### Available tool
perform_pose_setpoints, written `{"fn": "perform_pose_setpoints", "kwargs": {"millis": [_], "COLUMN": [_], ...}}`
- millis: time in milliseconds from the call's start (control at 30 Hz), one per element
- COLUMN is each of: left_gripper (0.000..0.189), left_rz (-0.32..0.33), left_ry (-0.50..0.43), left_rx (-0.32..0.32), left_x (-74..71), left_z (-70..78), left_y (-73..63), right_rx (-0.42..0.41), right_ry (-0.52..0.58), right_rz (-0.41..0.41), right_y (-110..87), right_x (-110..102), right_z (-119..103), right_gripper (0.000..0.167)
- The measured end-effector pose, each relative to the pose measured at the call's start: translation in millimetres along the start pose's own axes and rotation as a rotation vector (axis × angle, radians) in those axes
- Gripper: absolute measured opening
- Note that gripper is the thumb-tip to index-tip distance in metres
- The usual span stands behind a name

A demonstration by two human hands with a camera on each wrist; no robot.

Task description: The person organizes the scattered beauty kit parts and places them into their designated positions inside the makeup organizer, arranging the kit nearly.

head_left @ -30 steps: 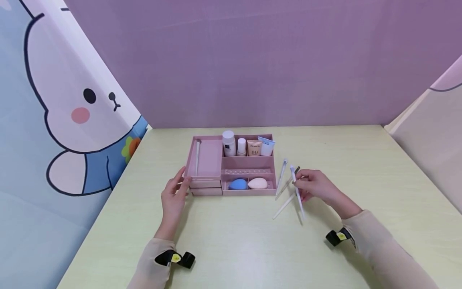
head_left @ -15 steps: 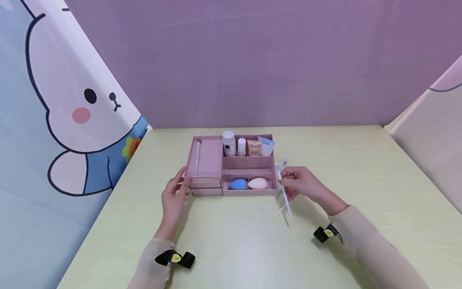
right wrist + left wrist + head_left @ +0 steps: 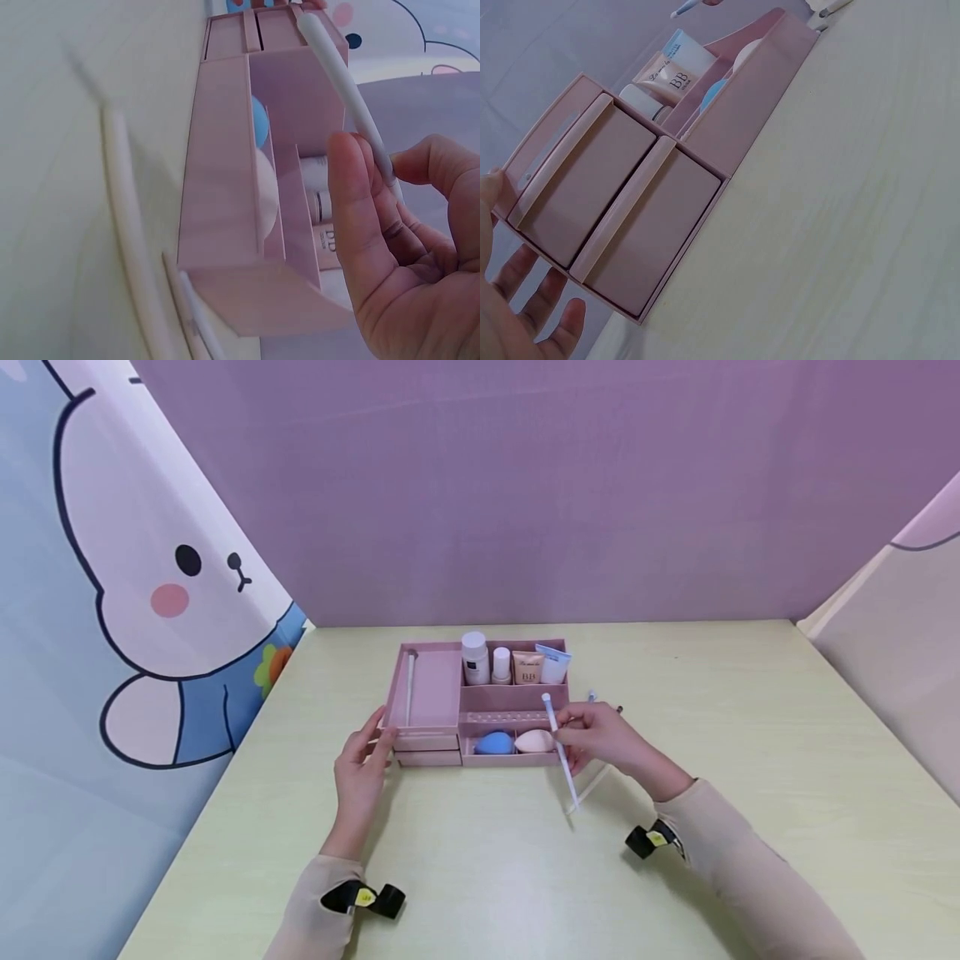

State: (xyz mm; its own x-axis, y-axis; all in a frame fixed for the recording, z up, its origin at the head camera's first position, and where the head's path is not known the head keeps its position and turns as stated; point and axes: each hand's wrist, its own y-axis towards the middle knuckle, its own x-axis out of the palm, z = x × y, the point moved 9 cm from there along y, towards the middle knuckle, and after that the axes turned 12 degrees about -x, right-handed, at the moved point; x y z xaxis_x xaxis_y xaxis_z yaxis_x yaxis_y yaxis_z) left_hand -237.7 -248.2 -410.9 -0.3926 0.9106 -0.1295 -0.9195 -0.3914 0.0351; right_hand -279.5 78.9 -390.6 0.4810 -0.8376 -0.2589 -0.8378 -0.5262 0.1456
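My right hand pinches a white makeup brush between thumb and fingers, its pale blue tip up. The brush overlaps the front right corner of a pink cosmetics organizer. My left hand rests at the organizer's left front corner, fingers along its side. Two drawers face front. Another brush lies in the top left tray. Front compartments hold a blue makeup sponge and a pale pink sponge. A pegged middle compartment lies behind them.
A white bottle, a smaller bottle, a BB cream tube and a blue-white tube stand in the back compartments. Loose brushes lie on the table right of the organizer, partly behind my right hand; one white handle shows.
My right hand has moved left with the held brush, from above the loose brushes to the organizer's right front. My left hand and the organizer have stayed put.
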Motion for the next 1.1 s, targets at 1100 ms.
{"fn": "perform_pose_setpoints", "kwargs": {"millis": [1100], "left_gripper": [0.039], "left_rz": [-0.007], "left_ry": [0.027], "left_rx": [-0.017], "left_x": [0.6], "left_z": [-4.4], "left_y": [2.6], "right_rx": [-0.040], "right_ry": [0.113], "right_rz": [-0.060], "right_y": [48.4], "right_x": [63.3], "right_z": [-27.6], "right_gripper": [0.010]}}
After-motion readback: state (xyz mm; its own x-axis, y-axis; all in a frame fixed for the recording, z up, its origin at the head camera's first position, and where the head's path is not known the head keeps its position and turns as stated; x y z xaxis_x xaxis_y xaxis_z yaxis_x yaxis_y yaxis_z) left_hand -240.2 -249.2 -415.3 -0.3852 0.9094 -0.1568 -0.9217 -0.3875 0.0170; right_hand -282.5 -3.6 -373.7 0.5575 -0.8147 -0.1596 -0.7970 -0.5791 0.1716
